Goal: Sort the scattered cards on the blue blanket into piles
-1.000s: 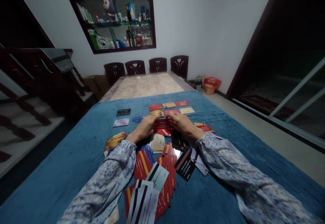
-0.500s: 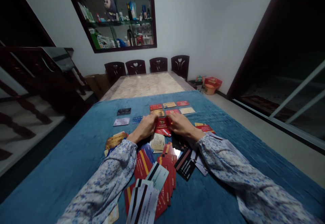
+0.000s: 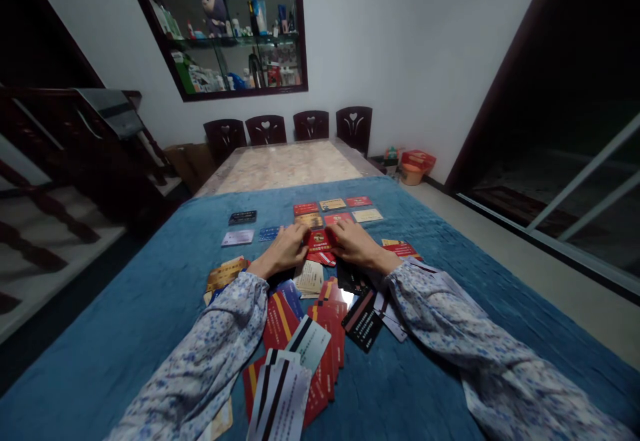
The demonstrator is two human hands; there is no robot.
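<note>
Red card (image 3: 320, 240) held low over the blue-covered bench (image 3: 150, 308), midway between its side edges | left hand (image 3: 283, 251) fingers pinched its left end, right hand (image 3: 357, 246) fingers its right end | loose card heap (image 3: 310, 334) toward near edge | laid-out card rows (image 3: 333, 211) just beyond, toward far edge

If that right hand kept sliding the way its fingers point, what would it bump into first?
The right hand points left and slightly away, so it would first press into the red card at its fingertips, then probably the left hand just beyond. Depth is unclear here.
</note>
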